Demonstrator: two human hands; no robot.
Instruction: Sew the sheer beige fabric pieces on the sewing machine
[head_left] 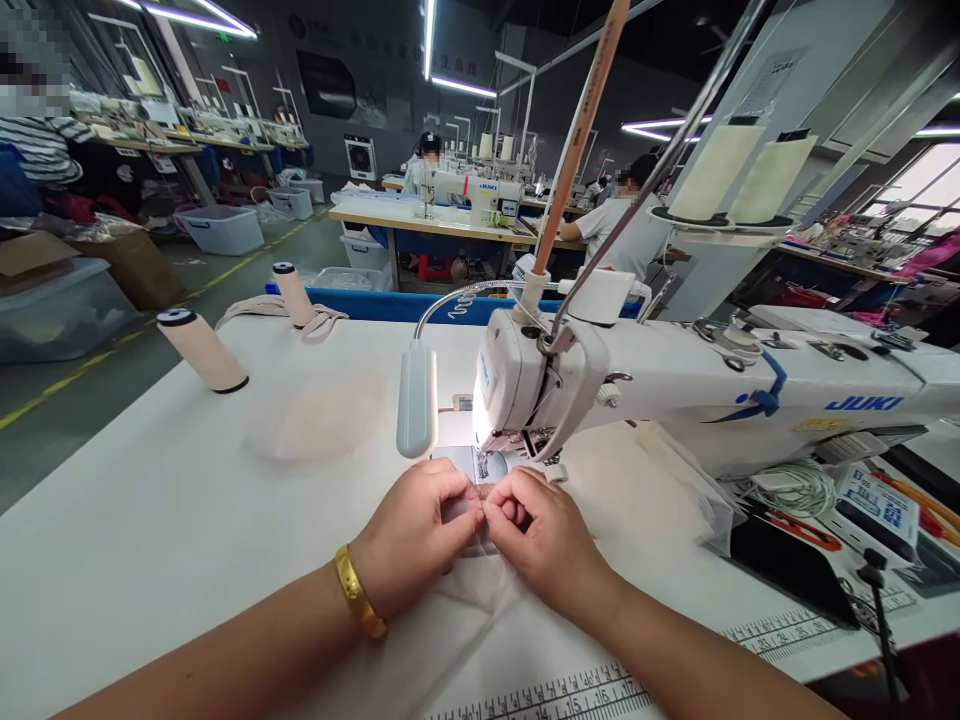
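My left hand (420, 520), with a gold bangle (358, 592) at its wrist, pinches a thin, pale, sheer fabric (487, 580) just in front of the needle area. Fingertip to fingertip with it, my right hand (540, 530) pinches the same fabric. A small tan strip (486, 491) shows between the hands, partly covered by the fingers. Right behind them stands the white sewing machine (525, 370), its presser foot (482, 463) lit by a lamp (417, 400). Part of the fabric hangs toward me over the white table.
Two thread cones (201, 350) stand at the table's back left, beside a coiled pale strap (285, 310). More pale fabric (645, 490) lies right of the needle. A black phone-like slab (787, 565), cable coil (791, 490) and orange-handled scissors (806, 530) lie at the right. A ruler tape (562, 695) runs along the front.
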